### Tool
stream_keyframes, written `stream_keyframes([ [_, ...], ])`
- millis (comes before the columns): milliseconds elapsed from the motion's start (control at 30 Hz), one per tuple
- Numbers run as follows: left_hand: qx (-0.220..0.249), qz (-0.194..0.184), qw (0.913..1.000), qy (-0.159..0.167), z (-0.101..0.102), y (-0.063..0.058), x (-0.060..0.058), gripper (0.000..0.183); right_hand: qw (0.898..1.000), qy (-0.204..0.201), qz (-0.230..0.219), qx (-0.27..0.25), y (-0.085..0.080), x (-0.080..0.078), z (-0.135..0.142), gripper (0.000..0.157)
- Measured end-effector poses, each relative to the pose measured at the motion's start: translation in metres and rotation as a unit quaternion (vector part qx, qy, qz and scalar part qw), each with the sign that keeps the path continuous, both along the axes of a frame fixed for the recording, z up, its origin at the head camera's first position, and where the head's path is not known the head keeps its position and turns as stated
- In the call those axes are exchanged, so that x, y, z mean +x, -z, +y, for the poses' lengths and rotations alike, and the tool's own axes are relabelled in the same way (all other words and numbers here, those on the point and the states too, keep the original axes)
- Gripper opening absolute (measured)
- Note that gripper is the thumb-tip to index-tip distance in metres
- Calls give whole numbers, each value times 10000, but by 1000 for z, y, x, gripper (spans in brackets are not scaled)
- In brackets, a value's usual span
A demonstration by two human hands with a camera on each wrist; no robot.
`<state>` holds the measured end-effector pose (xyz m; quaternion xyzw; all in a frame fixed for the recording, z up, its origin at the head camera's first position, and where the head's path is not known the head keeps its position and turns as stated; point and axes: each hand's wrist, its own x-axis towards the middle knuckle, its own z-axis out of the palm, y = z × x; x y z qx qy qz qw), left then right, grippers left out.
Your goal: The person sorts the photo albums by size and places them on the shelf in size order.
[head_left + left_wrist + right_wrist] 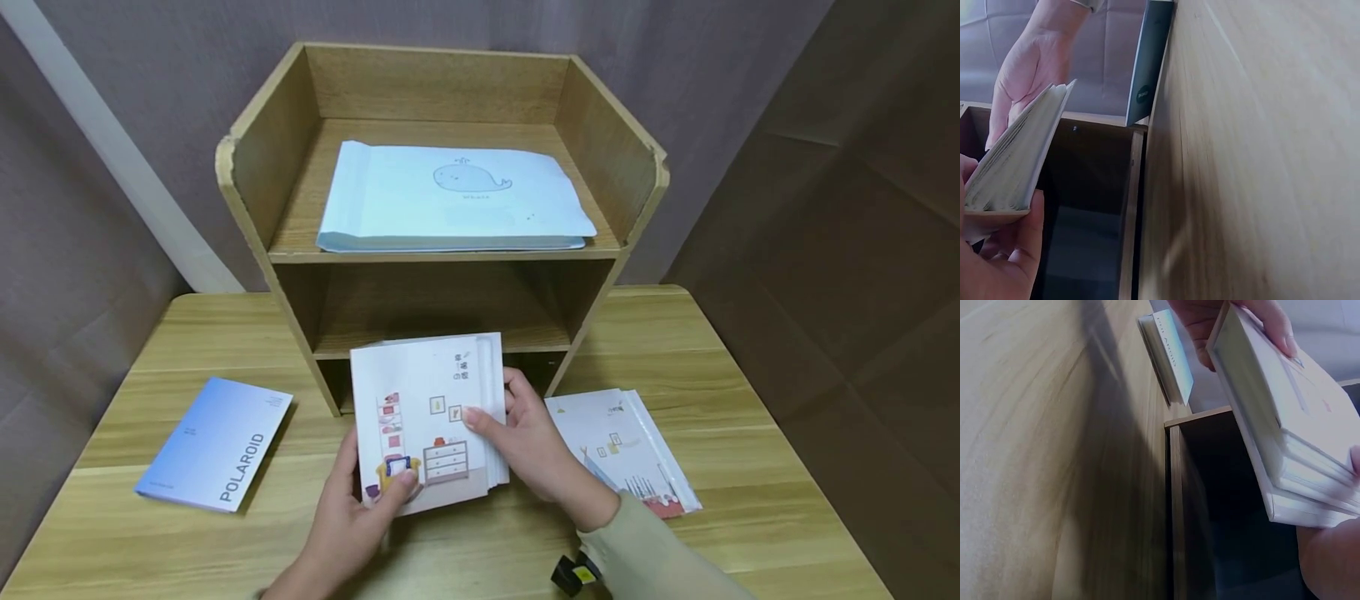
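Note:
Both hands hold a white photo album (420, 375) in front of the shelf, its cover printed with a dresser, picture frames and an armchair. My left hand (356, 508) grips the lower left corner, thumb on the cover and fingers behind. On the right edge, my right hand (536, 442) pinches the album with its thumb pressed on the cover. Seen from the left wrist, the page edges (1019, 150) fan slightly between the covers. A second white album (618, 450) lies on the table beside the right forearm, which partly covers it.
A wooden shelf unit (442, 342) stands at the back of the table (465, 558). On its top tier lies a large pale album (390, 200) with a whale drawing. A blue POLAROID album (213, 446) lies at the left. Near the right sleeve is a small black device (573, 575).

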<state>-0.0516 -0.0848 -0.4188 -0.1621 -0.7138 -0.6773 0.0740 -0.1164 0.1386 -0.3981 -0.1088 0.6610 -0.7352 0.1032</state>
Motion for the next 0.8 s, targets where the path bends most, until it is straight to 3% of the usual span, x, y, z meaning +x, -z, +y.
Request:
stream_keyframes([
  [400,134,-18,9998,-129,-11,17,-10,64,9991,1,5,435,-4,1,-3,57],
  [633,131,-98,9995,-263,-15,11,-14,58,9988,-116,-77,461,0,4,-6,60],
  [800,134,-221,9978,-606,-17,4,-18,55,9974,-238,-29,674,5,6,-10,60],
])
